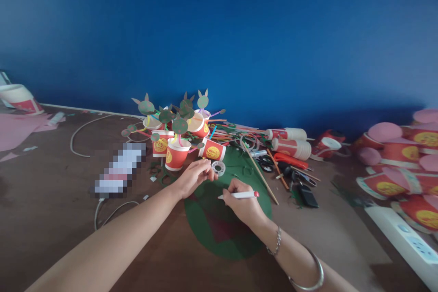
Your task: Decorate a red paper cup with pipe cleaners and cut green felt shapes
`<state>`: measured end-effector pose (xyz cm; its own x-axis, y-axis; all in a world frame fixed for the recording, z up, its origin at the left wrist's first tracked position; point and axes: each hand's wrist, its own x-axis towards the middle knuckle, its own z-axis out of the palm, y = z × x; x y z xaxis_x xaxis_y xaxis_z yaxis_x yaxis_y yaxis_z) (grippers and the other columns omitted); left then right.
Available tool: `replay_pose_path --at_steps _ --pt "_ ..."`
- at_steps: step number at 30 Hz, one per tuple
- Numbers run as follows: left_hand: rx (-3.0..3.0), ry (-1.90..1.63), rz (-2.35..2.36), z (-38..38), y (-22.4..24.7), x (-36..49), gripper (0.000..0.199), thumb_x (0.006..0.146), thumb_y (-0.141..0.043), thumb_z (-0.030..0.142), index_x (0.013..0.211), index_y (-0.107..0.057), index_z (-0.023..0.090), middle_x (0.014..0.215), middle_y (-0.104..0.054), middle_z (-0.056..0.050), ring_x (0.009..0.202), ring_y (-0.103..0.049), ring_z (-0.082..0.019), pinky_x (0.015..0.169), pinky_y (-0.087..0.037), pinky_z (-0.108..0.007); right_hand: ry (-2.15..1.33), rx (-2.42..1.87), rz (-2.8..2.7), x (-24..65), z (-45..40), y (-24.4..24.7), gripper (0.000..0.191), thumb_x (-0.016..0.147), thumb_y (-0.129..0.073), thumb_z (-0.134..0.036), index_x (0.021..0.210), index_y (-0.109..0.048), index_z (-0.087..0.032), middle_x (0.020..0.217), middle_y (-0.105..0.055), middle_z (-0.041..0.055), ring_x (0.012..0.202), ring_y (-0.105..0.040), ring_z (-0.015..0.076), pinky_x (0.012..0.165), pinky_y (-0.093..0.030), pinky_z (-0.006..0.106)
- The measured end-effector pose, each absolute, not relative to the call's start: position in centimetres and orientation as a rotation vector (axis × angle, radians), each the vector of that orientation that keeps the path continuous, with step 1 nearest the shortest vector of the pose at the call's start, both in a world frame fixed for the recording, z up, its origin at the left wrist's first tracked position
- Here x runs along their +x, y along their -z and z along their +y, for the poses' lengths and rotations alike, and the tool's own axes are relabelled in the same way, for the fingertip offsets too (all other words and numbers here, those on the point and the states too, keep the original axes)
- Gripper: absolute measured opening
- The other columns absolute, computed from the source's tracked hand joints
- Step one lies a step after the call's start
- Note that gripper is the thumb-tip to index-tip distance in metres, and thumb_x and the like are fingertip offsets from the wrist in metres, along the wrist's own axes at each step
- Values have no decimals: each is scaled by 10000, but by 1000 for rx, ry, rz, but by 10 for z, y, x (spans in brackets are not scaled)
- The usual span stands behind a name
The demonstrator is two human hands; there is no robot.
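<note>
My right hand [244, 203] grips a white marker [243, 195] with a red end. Its tip points left, just over a large round green sheet [236, 248]. My left hand [195, 178] is closed with curled fingers at the sheet's far left edge. Its fingertips are right beside a small clear roll of tape [218, 169]; whether they touch it or pinch something small is hidden. Behind that roll, a red paper cup [212, 149] lies on its side. Several upright red cups, such as this one [177, 155], carry green eared paper heads [179, 124] and coloured stems.
A phone [119, 169] with a cable lies left. Right of the sheet are a wooden stick [262, 175], scissors, stacked cups [290, 148] and keys with a black fob [308, 195]. Pink-and-red cup pieces [393, 159] and a power strip [404, 232] are far right. A blue wall [219, 45] stands behind.
</note>
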<state>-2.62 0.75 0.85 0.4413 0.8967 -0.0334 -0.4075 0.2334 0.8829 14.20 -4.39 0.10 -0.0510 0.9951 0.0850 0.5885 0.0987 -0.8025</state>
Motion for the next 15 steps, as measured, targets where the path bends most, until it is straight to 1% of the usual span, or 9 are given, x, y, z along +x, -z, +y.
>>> replay_pose_path --at_steps 4,7,11,15 --pt "946 -980 620 8 -8 -26 339 814 -557 395 573 -490 166 564 -555 -3 709 -591 -163 828 -424 -310 -761 -1562 -1725 142 -44 -1 227 707 -509 -255 517 -392 -211 459 -480 -33 466 -418 109 450 -304 213" --pt "947 -978 616 9 -7 -26 342 819 -550 392 570 -482 168 561 -556 -3 710 -595 -164 818 -424 -303 -771 -1565 -1719 142 -44 -1 227 697 -510 -256 509 -391 -214 457 -491 -28 465 -438 114 447 -311 216" --pt "960 -977 628 8 -8 -26 348 825 -542 395 570 -500 162 566 -556 -5 712 -595 -161 817 -424 -297 -854 -1579 -1693 143 -44 -1 221 691 -518 -259 508 -403 -214 450 -513 -25 458 -483 121 445 -325 216" --pt "961 -975 634 7 -9 -26 352 814 -553 408 568 -502 162 564 -555 -5 711 -592 -162 820 -426 -300 -904 -1573 -1681 143 -43 -1 225 705 -520 -265 509 -422 -211 443 -541 -21 442 -490 118 437 -331 211"
